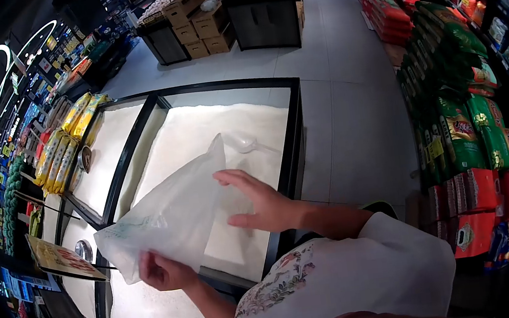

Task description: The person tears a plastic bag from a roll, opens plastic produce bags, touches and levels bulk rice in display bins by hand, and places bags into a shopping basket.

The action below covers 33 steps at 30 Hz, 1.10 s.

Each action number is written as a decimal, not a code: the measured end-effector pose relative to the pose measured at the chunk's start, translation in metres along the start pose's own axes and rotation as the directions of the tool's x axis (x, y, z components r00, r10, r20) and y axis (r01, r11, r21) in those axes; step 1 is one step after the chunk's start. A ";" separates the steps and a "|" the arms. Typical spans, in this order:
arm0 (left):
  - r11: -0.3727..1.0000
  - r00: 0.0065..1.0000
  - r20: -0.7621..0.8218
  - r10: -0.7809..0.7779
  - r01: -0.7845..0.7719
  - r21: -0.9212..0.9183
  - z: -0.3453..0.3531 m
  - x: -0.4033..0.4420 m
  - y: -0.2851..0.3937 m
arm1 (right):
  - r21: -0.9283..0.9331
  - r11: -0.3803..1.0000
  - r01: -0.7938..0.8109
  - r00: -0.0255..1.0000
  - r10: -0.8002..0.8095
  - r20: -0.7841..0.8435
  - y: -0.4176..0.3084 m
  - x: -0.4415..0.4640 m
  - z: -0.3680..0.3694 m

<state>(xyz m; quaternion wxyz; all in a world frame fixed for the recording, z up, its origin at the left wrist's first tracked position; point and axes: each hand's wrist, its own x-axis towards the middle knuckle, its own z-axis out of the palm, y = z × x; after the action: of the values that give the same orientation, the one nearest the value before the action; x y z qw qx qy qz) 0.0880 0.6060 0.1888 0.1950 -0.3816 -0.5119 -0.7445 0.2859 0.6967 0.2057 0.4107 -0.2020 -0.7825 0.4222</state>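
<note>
A clear plastic bag [175, 206] hangs above the bins, its far corner pointing up and away. My left hand [162, 271] is closed on the bag's near edge, the fingers pinching the plastic. Just beside the bag's right edge is my right hand [259, 202], with thumb and fingers spread and nothing visible between them. Beyond the bag, a clear scoop [243, 142] lies on the white, fine-grained goods [262, 117] in the large bin. The bag covers part of the bin and its divider.
Black bin frames [227, 85] edge the compartments. A sign [65, 259] stands at the left, near a round metal object [83, 249]. Yellow packets [62, 152] line the left side. Stacked green bags [458, 129] and red packs [471, 191] stand right; cardboard boxes [211, 26] sit farther back.
</note>
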 end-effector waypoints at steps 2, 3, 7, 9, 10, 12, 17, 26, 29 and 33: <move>0.986 0.896 0.419 0.147 -0.165 0.007 0.007 -0.024 0.000 | 0.218 0.974 -0.056 0.990 0.025 0.142 -0.001 0.000 0.018; 0.971 0.733 0.662 0.157 -0.238 0.034 0.008 -0.034 0.002 | 0.276 0.958 -0.076 0.984 0.027 0.174 0.007 -0.001 0.027; 0.970 0.676 0.702 0.223 -0.222 -0.094 0.026 -0.065 -0.008 | 0.422 0.810 -0.407 0.887 0.242 0.393 0.033 0.001 0.039; 0.996 0.709 0.700 0.089 -0.071 -0.055 0.022 -0.070 -0.006 | 0.377 0.790 -0.483 0.843 0.303 0.444 0.052 0.000 0.047; 0.997 0.702 0.709 -0.066 0.075 0.018 0.018 -0.070 -0.001 | 0.376 0.787 -0.488 0.840 0.308 0.446 0.056 -0.002 0.050; 0.970 0.672 0.705 -0.225 0.223 0.098 0.011 -0.070 0.000 | 0.592 0.590 -0.549 0.835 0.359 0.417 0.062 -0.006 0.057; 0.901 0.791 0.441 -0.425 0.419 0.115 0.000 -0.054 -0.007 | 0.684 0.574 -0.449 0.832 0.548 0.086 0.090 0.000 0.055; 0.970 0.969 0.052 -0.242 0.243 -0.019 -0.016 -0.022 0.023 | 0.548 0.835 0.053 0.852 0.249 -0.461 0.040 0.018 0.009; 0.982 0.982 0.032 -0.189 0.189 -0.012 -0.024 -0.024 0.031 | 0.515 0.854 0.078 0.818 0.240 -0.523 0.029 0.009 0.008; 0.997 0.997 0.059 -0.056 0.059 -0.058 -0.024 -0.027 0.039 | 0.397 0.887 0.234 0.832 0.028 -0.554 0.025 0.004 0.008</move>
<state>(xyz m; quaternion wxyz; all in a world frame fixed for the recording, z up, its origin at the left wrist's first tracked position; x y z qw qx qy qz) 0.1226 0.5657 0.1879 0.1474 -0.3934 -0.5057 -0.7535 0.2768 0.7092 0.1843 0.6740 -0.1695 -0.5237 0.4927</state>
